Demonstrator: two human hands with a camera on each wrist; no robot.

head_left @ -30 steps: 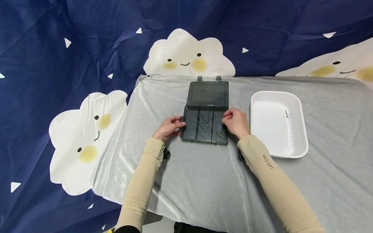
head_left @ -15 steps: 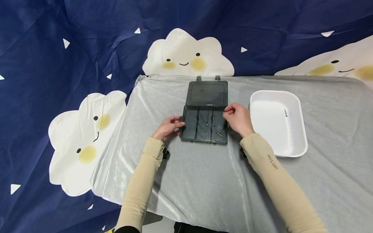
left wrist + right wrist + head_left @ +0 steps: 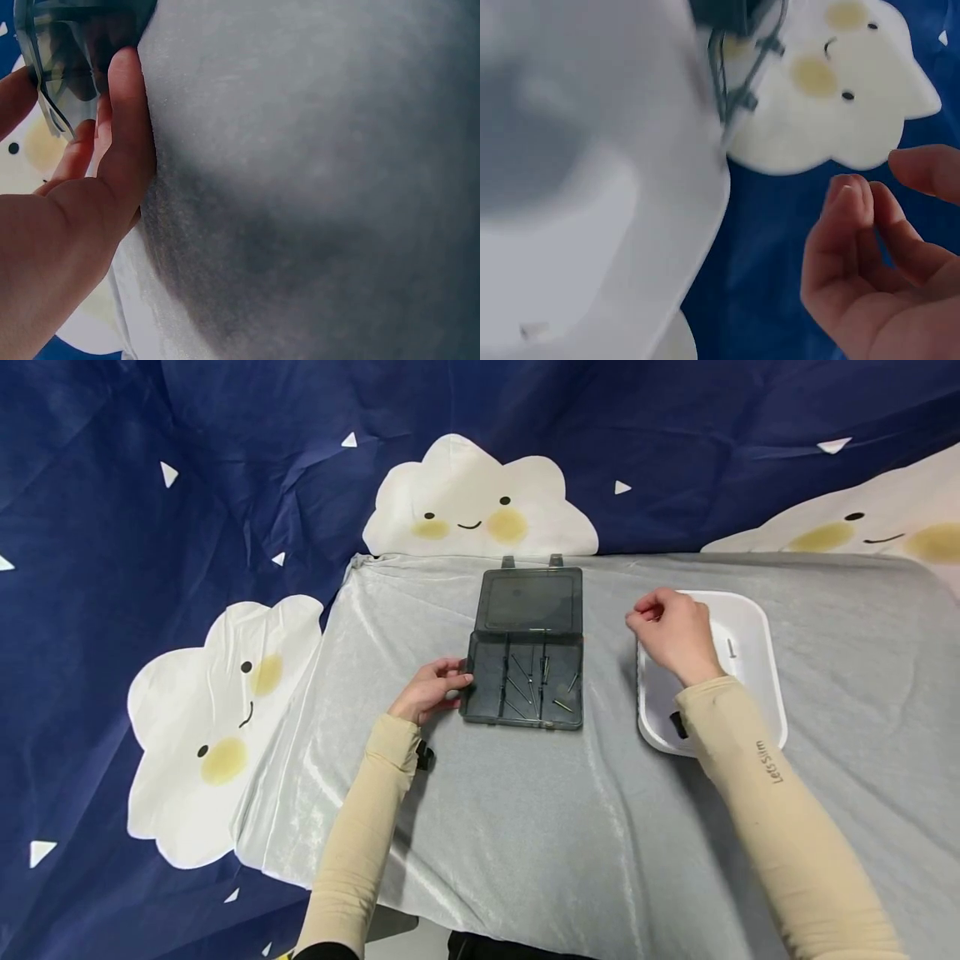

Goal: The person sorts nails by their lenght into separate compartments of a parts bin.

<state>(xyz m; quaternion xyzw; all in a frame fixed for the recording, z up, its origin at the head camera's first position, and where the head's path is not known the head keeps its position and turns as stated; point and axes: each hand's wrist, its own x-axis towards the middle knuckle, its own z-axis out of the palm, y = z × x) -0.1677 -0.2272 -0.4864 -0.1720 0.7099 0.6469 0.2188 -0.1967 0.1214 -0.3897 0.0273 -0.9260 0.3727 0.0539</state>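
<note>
A dark see-through compartment box (image 3: 486,693) lies with its lid (image 3: 532,600) folded back. Thin screws or nails (image 3: 522,689) are scattered in its middle compartment, and shorter ones (image 3: 563,705) lie in the right one. At the box's left edge my left hand (image 3: 431,687) grips the wall, thumb on the rim and fingers low along the side; the left wrist view has the box corner (image 3: 67,45) between them. My right hand (image 3: 677,635) hovers over the left part of a white tub (image 3: 772,652). Its fingers (image 3: 840,225) are loosely bent, the thumb apart, with nothing seen between them.
One small screw or nail (image 3: 732,647) lies inside the tub. Grey velvety cloth (image 3: 525,827) covers the table. A dark blue curtain (image 3: 285,410) with printed clouds hangs behind and at the left.
My right hand has left the box's right compartment and moved right, over the tub. A short screw or nail now shows uncovered where the fingers were. The left hand keeps its grip.
</note>
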